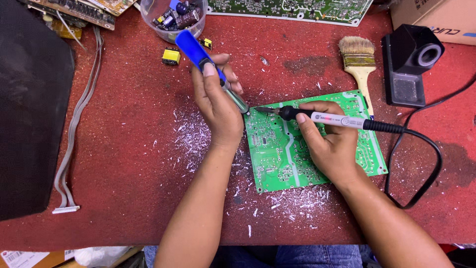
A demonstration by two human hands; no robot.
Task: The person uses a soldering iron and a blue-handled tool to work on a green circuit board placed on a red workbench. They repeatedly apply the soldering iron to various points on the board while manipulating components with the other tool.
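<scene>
Your left hand (216, 101) grips a blue desoldering pump (208, 67), fingers closed; your right hand (325, 144) pinches the soldering iron (322, 118). Both tips meet at the green circuit board (277, 159)'s upper-left edge, apparently mid-desoldering; next likely needs steady suction.

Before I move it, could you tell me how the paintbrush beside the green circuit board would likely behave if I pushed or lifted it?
The paintbrush looks light: a slim pale wooden handle and a small bristle head. Being flat, it would probably slide on the red table rather than roll. Its frayed bristles would likely bend softly, while the handle stays stiff. The handle's end lies at the circuit board, so a push might nudge it.
</scene>
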